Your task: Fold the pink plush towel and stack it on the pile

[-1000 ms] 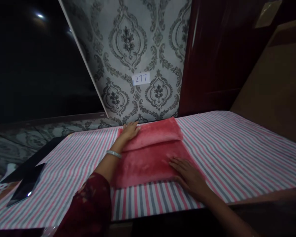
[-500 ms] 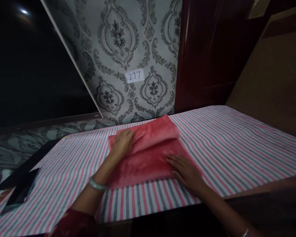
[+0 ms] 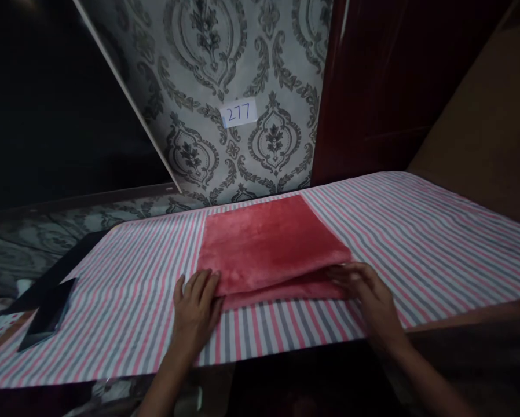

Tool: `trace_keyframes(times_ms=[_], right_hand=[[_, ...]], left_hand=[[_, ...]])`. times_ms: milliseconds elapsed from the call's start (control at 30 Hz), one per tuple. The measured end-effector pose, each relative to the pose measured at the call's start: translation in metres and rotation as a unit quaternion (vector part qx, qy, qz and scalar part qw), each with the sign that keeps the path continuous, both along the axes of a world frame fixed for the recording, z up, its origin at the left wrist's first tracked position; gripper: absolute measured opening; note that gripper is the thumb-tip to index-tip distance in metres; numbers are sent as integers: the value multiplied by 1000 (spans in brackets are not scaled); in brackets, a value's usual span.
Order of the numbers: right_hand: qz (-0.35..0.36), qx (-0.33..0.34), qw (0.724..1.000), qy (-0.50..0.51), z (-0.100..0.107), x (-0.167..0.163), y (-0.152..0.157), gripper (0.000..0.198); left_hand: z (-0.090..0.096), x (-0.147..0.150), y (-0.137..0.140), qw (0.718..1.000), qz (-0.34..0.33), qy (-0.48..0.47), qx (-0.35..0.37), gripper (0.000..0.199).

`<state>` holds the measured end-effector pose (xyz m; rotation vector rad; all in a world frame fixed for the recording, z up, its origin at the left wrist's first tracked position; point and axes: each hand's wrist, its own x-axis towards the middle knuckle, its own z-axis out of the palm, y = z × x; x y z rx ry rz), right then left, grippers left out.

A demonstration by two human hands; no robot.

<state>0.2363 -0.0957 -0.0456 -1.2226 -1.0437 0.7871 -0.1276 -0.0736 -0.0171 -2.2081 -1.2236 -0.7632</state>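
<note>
Towel [image 3: 271, 246]: red, folded flat on striped cloth [image 3: 416, 243] | left hand [image 3: 197, 307] open at near-left corner | right hand [image 3: 370, 289] fingers spread at near-right edge | likely soft, light, floppy; grip corners.

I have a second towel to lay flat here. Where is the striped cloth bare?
Widest bare stretch: the striped cloth right of the red towel, out to its right edge. A narrower bare strip lies left of the towel, up to the dark flat object. The near edge is crowded: left hand and right hand at the towel's corners.
</note>
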Motion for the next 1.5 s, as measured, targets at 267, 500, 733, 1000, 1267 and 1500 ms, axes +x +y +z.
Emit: trace_keyframes(times_ms=[267, 500, 733, 1000, 1267, 1500], right_hand=[[42, -153, 985, 64, 27, 21, 11, 79], [60, -172, 983, 38, 30, 10, 18, 67], [98, -193, 973, 76, 33, 9, 25, 53], [57, -209, 973, 78, 23, 9, 25, 48], [-54, -63, 971, -223, 33, 33, 26, 51], [63, 140, 805, -573, 73, -26, 79, 60]], left_hand=[[-7, -16, 6, 985, 52, -107, -129, 63], [7, -15, 1, 944, 8, -275, -182, 55], [19, -15, 0, 860, -16, -391, -328, 47], [4, -22, 10, 874, 33, -392, -285, 42], [26, -32, 14, 937, 65, -289, -186, 42], [61, 37, 59, 973, 26, -34, -226, 67]])
